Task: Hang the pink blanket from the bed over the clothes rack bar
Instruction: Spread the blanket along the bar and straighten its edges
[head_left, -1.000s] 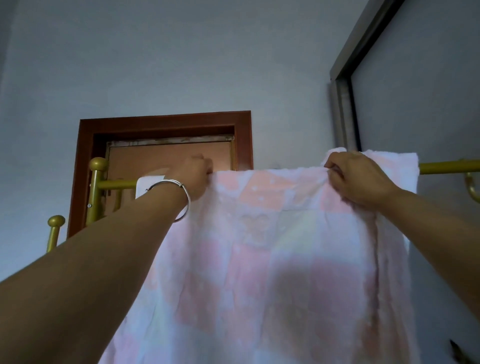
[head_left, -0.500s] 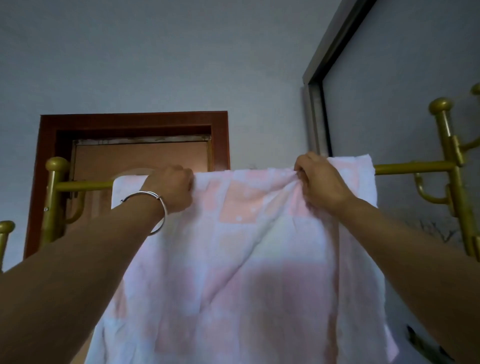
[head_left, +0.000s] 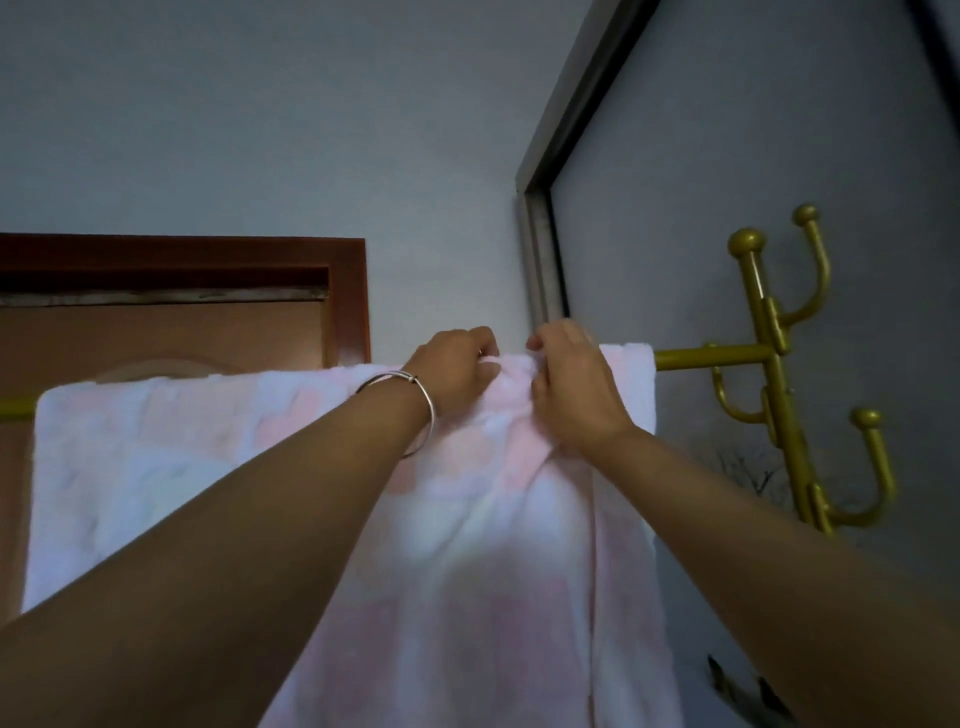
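The pink and white checked blanket (head_left: 156, 447) hangs draped over the gold clothes rack bar (head_left: 711, 357), covering most of it. My left hand (head_left: 457, 369), with a silver bangle on the wrist, pinches the blanket's top fold on the bar. My right hand (head_left: 571, 389) grips the same bunched fold right beside it, near the blanket's right edge. The two hands almost touch. The bar shows only as a short bare stretch at the right and a stub at the far left.
The rack's gold right post (head_left: 774, 384) carries several curved hooks. Behind the rack are a brown door in its frame (head_left: 343, 291), a grey wall, and a grey-framed panel (head_left: 540, 249) on the right.
My left hand has slid right along the bar until it is next to my right hand. The view has swung right, bringing the rack's right post further in.
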